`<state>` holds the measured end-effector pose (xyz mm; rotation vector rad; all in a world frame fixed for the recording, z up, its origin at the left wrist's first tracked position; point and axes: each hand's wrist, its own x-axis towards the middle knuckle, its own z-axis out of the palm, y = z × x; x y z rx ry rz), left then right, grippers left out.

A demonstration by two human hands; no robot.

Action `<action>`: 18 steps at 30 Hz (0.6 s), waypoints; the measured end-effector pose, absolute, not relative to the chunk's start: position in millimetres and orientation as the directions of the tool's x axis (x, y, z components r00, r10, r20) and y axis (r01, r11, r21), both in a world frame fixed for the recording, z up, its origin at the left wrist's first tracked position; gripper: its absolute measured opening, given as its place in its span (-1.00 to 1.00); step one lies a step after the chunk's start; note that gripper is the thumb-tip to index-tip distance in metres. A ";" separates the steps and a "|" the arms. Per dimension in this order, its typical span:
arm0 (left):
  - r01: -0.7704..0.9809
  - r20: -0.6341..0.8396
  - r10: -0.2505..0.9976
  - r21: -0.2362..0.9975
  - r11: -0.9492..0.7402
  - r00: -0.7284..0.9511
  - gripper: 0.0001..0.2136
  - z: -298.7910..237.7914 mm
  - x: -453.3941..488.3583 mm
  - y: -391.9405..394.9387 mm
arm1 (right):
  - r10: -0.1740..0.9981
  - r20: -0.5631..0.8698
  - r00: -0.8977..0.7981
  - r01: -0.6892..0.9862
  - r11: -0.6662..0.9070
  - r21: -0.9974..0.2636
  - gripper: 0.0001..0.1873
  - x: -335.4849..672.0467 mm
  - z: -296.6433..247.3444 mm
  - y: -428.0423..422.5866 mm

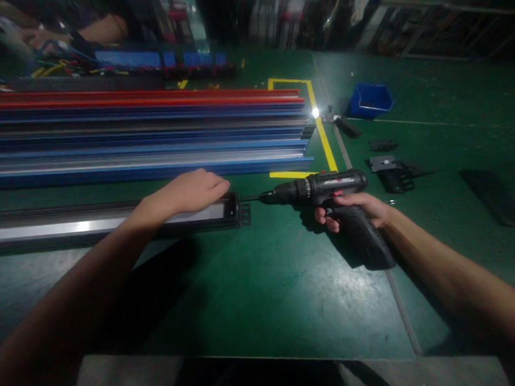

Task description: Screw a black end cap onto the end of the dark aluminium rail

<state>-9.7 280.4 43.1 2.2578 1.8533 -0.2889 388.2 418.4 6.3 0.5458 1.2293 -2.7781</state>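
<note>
My left hand (194, 190) lies closed over the top of a long black metal rail (90, 226) near its right end, pressing it onto the green floor mat. A black end cap (240, 210) closes that end of the rail. My right hand (357, 208) grips the handle of a black cordless drill (326, 188). The drill lies level, and its bit (251, 198) points left and touches the end cap.
A stack of long red, blue and silver rails (142, 133) lies beyond. A blue bin (369, 99), black plates (392, 171) and a dark strip (497, 197) lie to the right. Yellow tape (321, 126) marks the floor. Another person's arm (97, 29) works at the far left.
</note>
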 end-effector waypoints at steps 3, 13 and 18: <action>0.981 -0.276 0.942 0.061 -0.182 0.192 -0.50 46.1 -7.0 279.3 | 0.097 -0.346 -0.933 0.189 -0.686 -0.702 -0.62 388.4 7.3 417.7; 0.979 -0.269 0.942 0.079 -0.188 0.203 -0.50 42.8 -10.9 280.2 | 0.102 -0.328 -0.939 0.177 -0.673 -0.718 -0.59 388.0 3.3 419.7; 0.981 -0.272 0.943 0.068 -0.181 0.193 -0.52 45.2 -8.4 279.6 | 0.107 -0.361 -0.926 0.190 -0.694 -0.694 -0.62 388.4 6.8 417.6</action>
